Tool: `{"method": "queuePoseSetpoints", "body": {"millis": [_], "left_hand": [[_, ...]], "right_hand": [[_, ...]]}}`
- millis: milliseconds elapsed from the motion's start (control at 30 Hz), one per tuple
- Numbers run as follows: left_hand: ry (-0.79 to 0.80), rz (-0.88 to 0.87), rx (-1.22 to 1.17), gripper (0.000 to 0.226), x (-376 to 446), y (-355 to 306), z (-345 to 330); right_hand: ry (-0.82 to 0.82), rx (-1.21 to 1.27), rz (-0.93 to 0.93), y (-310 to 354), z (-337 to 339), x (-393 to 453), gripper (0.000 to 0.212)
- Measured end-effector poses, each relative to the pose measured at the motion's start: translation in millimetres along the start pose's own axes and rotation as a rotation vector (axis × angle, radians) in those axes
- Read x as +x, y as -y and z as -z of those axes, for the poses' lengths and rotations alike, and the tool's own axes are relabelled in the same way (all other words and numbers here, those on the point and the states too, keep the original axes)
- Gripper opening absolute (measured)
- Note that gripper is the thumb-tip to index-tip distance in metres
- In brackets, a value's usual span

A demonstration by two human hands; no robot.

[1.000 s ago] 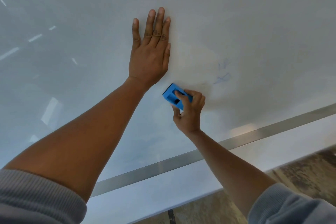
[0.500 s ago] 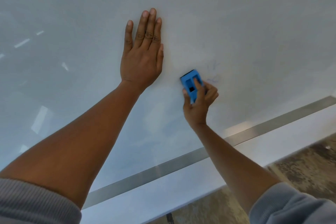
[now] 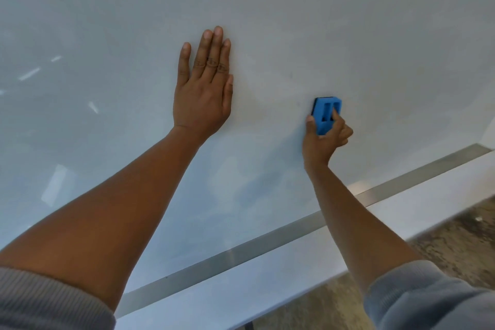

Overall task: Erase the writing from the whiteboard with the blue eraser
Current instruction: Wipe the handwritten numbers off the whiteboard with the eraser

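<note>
The whiteboard [image 3: 348, 21] fills most of the head view, pale grey-white with faint smears. My left hand [image 3: 203, 91] lies flat against it, fingers together and pointing up. To its right, my right hand [image 3: 325, 139] grips the blue eraser [image 3: 325, 114] and presses it upright on the board, thumb on its left side, fingers on its right. No clear writing shows around the eraser; only a tiny dark speck sits just left of it.
A metal strip [image 3: 267, 242] runs diagonally along the board's lower edge, with a white ledge [image 3: 267, 284] below it. Mottled brown-grey floor [image 3: 455, 244] shows at the bottom right. Light reflections streak the board's left side.
My right hand has slid the eraser to the right and turned it upright over the spot where faint blue marks showed; those marks are no longer visible. My left hand stays flat.
</note>
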State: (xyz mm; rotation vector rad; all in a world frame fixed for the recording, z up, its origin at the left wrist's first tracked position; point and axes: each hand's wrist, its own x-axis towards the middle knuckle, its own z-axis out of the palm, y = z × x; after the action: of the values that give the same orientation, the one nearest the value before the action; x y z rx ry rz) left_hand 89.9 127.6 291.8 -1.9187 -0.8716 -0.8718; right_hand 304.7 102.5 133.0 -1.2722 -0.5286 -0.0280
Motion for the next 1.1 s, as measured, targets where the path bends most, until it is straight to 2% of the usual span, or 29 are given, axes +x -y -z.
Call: {"method": "queuePoseSetpoints", "body": {"millis": [67,200,267,433,533,600,733,833,933,1100], "left_hand": [[0.017,-0.009,-0.008,0.056,-0.2,0.5,0.8],[0.018,0.023,-0.017,0.056,0.5,-3.6,0.5],[0.014,0.036,-0.027,0.056,-0.8,-6.3,-1.0],[-0.021,0.061,-0.035,0.056,-0.8,-11.2,-3.4],[-0.023,0.064,-0.052,0.056,0.3,-10.1,-2.8],[-0.018,0.058,-0.053,0.057,-0.7,-7.9,-1.2],[-0.001,0.049,-0.065,0.058,-1.7,-5.4,0.4],[-0.003,0.037,-0.062,0.060,-1.5,1.2,5.6],[-0.017,0.057,-0.048,0.060,4.2,16.7,13.8],[-0.064,0.176,0.004,0.061,28.2,63.3,40.2]], "right_hand": [[-0.024,0.033,-0.159,8.2,-1.2,2.8,0.051],[-0.066,0.023,-0.182,28.8,-6.9,-1.7,0.049],[-0.053,0.034,-0.117,42.7,-14.1,-3.7,0.050],[0.068,0.040,0.246,82.5,-27.3,-2.7,0.046],[0.050,0.024,0.305,73.4,-27.2,-9.8,0.044],[0.060,0.032,0.233,55.3,-20.3,-16.2,0.045],[0.089,0.037,-0.054,23.0,-1.0,-26.7,0.051],[0.045,0.058,-0.124,29.5,-1.4,-27.0,0.052],[-0.001,0.092,-0.029,65.6,-18.8,-17.8,0.051],[-0.024,0.065,0.318,148.4,-54.4,6.4,0.049]]}}
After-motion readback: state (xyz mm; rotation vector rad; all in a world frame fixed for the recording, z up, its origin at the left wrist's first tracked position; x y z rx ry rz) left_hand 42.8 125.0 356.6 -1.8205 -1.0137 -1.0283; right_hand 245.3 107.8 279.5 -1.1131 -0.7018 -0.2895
